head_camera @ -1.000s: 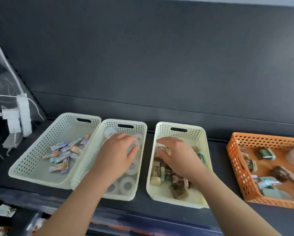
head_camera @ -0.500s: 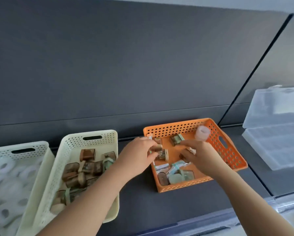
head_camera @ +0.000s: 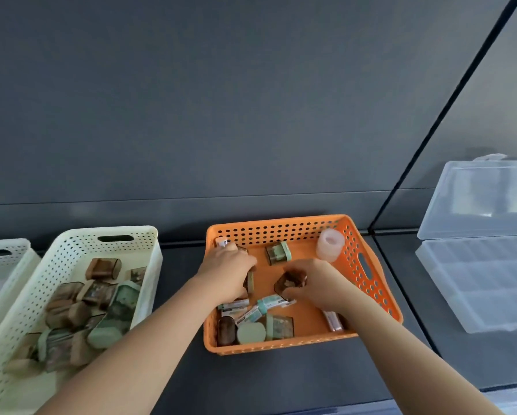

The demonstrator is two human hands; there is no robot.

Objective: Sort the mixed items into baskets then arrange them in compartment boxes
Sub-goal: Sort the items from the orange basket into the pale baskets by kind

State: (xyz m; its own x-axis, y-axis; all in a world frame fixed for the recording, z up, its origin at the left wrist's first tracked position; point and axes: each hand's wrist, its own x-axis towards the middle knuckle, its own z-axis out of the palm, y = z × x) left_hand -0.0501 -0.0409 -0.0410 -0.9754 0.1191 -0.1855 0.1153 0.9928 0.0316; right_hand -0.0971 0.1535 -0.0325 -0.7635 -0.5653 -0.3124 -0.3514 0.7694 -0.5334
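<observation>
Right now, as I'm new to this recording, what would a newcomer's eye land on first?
The bright orange basket in the middle, with both hands inside: the left hand grips a green-lidded case, the right hand pinches a brown case. Left of it, a cream basket holds similar cases; clear compartment boxes sit far right.

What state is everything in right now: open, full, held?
Orange basket, holds a few mixed items.
Cream basket, heaped with brown and green boxes.
Compartment box, lid open, compartments look empty.
White roll, upright in the orange basket's far right corner.
Left hand, curled round a green-edged box.
Right hand, pinching a brown box.
</observation>
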